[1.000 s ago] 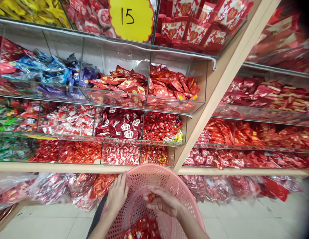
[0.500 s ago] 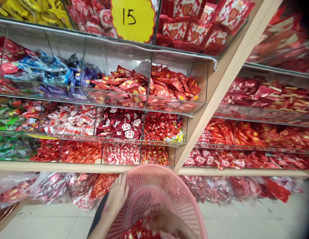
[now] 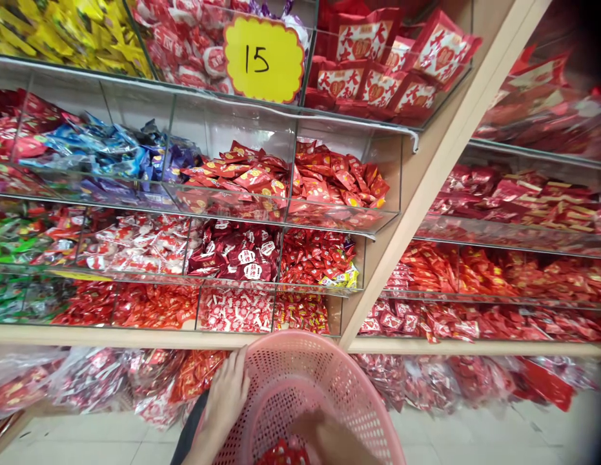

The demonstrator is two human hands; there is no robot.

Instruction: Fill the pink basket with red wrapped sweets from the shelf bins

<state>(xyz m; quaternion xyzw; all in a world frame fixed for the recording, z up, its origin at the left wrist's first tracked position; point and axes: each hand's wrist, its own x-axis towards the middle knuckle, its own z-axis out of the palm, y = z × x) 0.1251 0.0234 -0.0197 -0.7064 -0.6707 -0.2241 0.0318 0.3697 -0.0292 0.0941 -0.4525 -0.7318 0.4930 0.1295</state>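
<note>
A pink perforated plastic basket (image 3: 372, 413) stands tilted at the bottom middle, its mouth facing me. My left hand (image 3: 226, 394) grips its left rim, fingers lying over the edge. Inside the basket is my right hand (image 3: 324, 433), smeared by motion, with its fingers pointing down to the left. Close to those fingers a heap of red wrapped candies (image 3: 283, 454) lies low in the basket, partly cut off by the frame's bottom edge. Whether the right fingers hold any candy is hidden by the blur.
Glass-fronted shelves with red candy packets (image 3: 246, 174) rise in front, with a yellow price sign (image 3: 264, 59) reading 15. A slanting wooden post (image 3: 416, 200) divides them. Clear bags of candy (image 3: 90, 378) sit under the bottom ledge (image 3: 111, 337) above the tiled floor (image 3: 445, 433).
My right hand has moved away from the red candies, deeper into the basket and slightly right. The candies sit lower in view. My left hand stays on the rim; the whole view has shifted slightly.
</note>
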